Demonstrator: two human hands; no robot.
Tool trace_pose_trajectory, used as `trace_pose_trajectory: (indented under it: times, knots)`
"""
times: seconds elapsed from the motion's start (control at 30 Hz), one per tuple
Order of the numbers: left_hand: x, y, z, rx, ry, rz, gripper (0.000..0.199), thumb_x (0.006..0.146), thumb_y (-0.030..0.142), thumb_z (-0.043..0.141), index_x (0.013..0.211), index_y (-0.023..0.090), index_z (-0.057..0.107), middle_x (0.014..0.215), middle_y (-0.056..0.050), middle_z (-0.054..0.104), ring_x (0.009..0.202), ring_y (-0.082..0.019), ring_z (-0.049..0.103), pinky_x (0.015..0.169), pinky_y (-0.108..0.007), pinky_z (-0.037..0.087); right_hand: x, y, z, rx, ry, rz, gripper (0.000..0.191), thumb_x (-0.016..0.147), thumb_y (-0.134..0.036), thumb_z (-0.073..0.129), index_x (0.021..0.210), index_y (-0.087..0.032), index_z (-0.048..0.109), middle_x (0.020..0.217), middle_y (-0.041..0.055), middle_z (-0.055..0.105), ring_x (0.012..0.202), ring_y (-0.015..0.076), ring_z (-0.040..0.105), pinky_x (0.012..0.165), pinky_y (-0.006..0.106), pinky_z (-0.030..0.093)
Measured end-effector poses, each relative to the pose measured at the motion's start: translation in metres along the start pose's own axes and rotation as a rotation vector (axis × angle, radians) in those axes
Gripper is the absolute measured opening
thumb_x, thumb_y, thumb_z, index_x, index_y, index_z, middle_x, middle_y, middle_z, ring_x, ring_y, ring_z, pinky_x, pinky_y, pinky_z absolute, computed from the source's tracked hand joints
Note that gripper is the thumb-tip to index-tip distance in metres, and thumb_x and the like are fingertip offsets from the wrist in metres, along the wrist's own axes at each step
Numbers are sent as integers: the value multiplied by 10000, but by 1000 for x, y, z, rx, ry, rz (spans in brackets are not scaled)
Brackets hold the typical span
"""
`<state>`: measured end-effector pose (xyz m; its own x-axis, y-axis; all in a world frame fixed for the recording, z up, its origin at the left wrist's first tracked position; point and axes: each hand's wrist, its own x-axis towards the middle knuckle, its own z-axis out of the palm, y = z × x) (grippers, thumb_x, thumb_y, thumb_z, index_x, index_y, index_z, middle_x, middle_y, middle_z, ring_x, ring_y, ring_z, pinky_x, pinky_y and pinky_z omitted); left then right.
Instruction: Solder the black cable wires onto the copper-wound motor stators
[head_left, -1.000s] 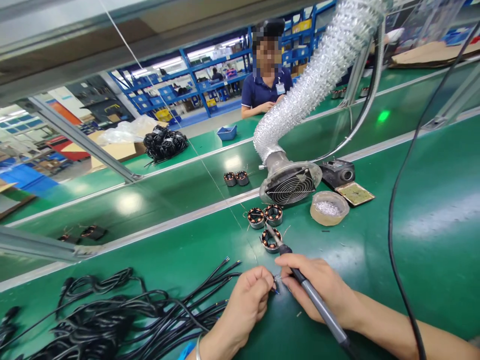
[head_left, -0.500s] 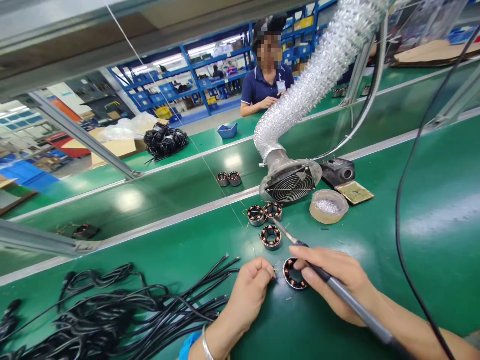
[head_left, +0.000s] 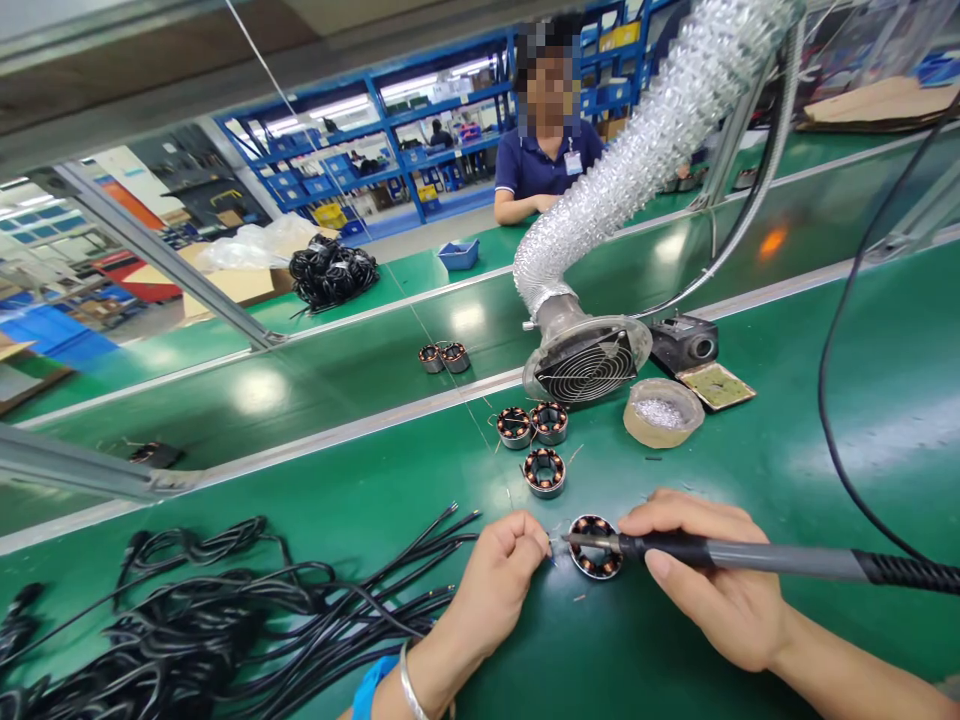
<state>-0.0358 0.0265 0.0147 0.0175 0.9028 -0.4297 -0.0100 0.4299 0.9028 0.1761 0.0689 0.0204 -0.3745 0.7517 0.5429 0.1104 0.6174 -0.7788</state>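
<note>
My right hand (head_left: 712, 580) is closed around a soldering iron (head_left: 780, 560) with a dark grey handle. The iron lies nearly level, its metal tip (head_left: 581, 541) pointing left across a stator ring (head_left: 596, 575) with copper windings. Left of that ring, my left hand (head_left: 506, 565) pinches thin wires (head_left: 553, 555), one of them blue, close to the iron's tip. Whether tip and wires touch is too small to tell. Three more stators (head_left: 544, 472) stand behind the hands, some with loose wire ends sticking up.
Black cables (head_left: 225, 620) lie heaped at the left. A round fume extractor (head_left: 589, 365) on a silver duct faces the bench. Beside it are a tub of shiny bits (head_left: 664, 412) and a yellowish sponge (head_left: 716, 383). Across the line sits a co-worker (head_left: 547, 165); two stators (head_left: 442, 357) lie on the middle strip.
The soldering iron has swung from the stators at the back down to the wires at my left fingertips. My left hand has hardly moved. On the middle strip, the two stators have shifted left.
</note>
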Motion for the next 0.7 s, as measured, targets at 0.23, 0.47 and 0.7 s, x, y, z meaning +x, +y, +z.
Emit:
trace_pose_trajectory:
  times: [0.23, 0.47, 0.7]
  knots:
    - [3, -4, -2, 14, -9, 37, 225, 769, 374, 565, 648, 213, 466, 442, 134, 244, 410, -66, 168, 463, -228, 149, 0, -7, 4, 15, -24, -80, 192, 831, -157, 531, 980, -203, 643, 706, -8, 647, 544, 120, 536, 504, 248, 400]
    - [3, -7, -2, 53, -2, 61, 152, 748, 329, 505, 651, 212, 491, 439, 123, 241, 432, -86, 209, 477, -235, 164, 2, -18, 6, -93, -82, -239, 269, 785, -92, 490, 993, -184, 635, 643, 12, 604, 514, 151, 507, 512, 294, 373]
    - [3, -7, -1, 91, 6, 64, 146, 731, 340, 486, 656, 215, 492, 434, 125, 243, 436, -89, 202, 474, -236, 167, -4, -12, 2, -49, -8, -228, 300, 779, -89, 503, 1035, -168, 639, 638, 11, 554, 517, 157, 518, 493, 298, 381]
